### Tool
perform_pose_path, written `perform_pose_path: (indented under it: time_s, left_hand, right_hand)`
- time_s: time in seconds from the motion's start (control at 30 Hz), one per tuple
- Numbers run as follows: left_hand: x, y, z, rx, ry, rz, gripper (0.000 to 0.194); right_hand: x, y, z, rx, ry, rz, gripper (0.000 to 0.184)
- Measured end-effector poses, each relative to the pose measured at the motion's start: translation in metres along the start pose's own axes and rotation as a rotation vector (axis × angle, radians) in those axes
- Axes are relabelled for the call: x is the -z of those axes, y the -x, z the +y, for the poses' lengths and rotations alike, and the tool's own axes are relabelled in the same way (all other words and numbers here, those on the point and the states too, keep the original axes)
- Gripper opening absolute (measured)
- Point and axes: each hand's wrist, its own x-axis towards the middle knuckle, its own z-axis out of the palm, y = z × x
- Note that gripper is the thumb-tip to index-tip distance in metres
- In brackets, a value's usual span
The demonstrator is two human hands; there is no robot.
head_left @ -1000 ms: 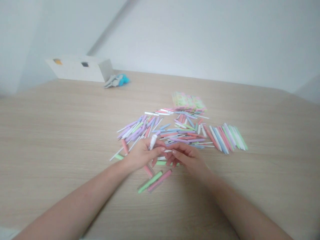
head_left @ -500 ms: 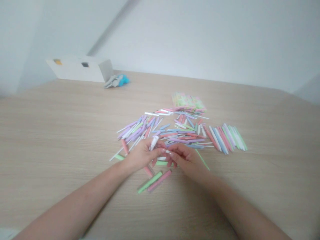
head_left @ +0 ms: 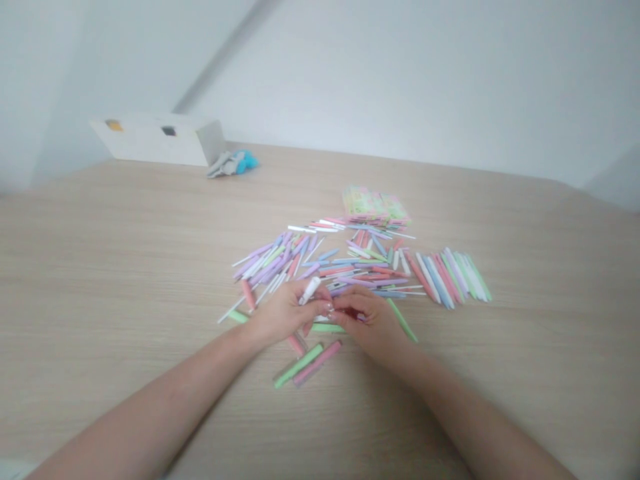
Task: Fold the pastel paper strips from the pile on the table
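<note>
- Pale white walls slope up behind a light oak-veneer table [head_left: 125, 267]; at its far edge, toward your left, sit a white box with two small openings [head_left: 160, 143] and a crumpled grey and turquoise bundle of cloth [head_left: 233, 163].
- Your left hand [head_left: 283, 313] has a narrow grip, pinching a slim white stick [head_left: 311, 291] that points up and away from your palm.
- Your right hand [head_left: 373, 321] also has a narrow grip, with a small red piece [head_left: 353, 312] between the fingers. Most of it is hidden, so you can't tell its shape.
- Your two hands sit just beside each other, their fingertips almost meeting over the near edge of the sticks.
- A loose, crisscrossed heap of slim pastel sticks [head_left: 320, 263] lies directly beyond your hands, in lilac, pink, blue, green and white.
- To the right, a neater fan of pastel sticks [head_left: 447, 280] lies side by side, and a flat stack of green and pink packets [head_left: 375, 207] sits beyond the heap.
- A pale green stick [head_left: 401, 320] lies just beside your right hand, and another [head_left: 327, 327] lies just under your fingers.
- Nearer you, a green stick [head_left: 299, 365] and a pink stick [head_left: 319, 362] lie apart from the heap, almost parallel.
- Most sticks remain loose in the heap; only the fan lies in order.
</note>
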Motion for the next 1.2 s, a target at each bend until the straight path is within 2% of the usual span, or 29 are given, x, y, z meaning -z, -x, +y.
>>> perform_pose_path:
  time_s: [0.13,0.33,0.47,0.67,0.83,1.0,1.1,1.2]
  left_hand:
    - [0.001,0.000,-0.003,0.014,0.005,0.002,0.031]
    - [-0.002,-0.001,0.000,-0.051,0.016,-0.029,0.026]
    - [-0.005,-0.002,0.003,-0.074,0.027,-0.028,0.022]
    - [-0.005,0.000,0.006,0.009,0.047,-0.012,0.023]
    - [-0.005,0.001,0.005,0.047,-0.010,-0.034,0.023]
    - [-0.004,0.000,0.005,-0.003,-0.063,-0.032,0.025]
    - [-0.005,0.000,0.006,-0.026,-0.092,-0.024,0.028]
    - [-0.005,-0.001,0.007,-0.062,-0.139,0.010,0.030]
  right_hand:
    - [-0.001,0.000,-0.003,-0.088,-0.088,-0.034,0.009]
    - [0.001,-0.004,0.005,-0.341,-0.521,0.014,0.017]
    - [-0.002,-0.003,0.009,-0.398,-0.729,0.008,0.016]
    - [-0.009,-0.004,0.003,-0.467,-0.960,0.083,0.011]
    - [-0.011,-0.004,0.004,-0.434,-0.917,0.054,0.012]
    - [-0.004,-0.004,-0.003,-0.366,-0.638,-0.001,0.017]
    - [0.001,-0.004,-0.009,-0.314,-0.595,-0.037,0.026]
    - [0.004,-0.003,-0.010,-0.267,-0.549,-0.056,0.021]
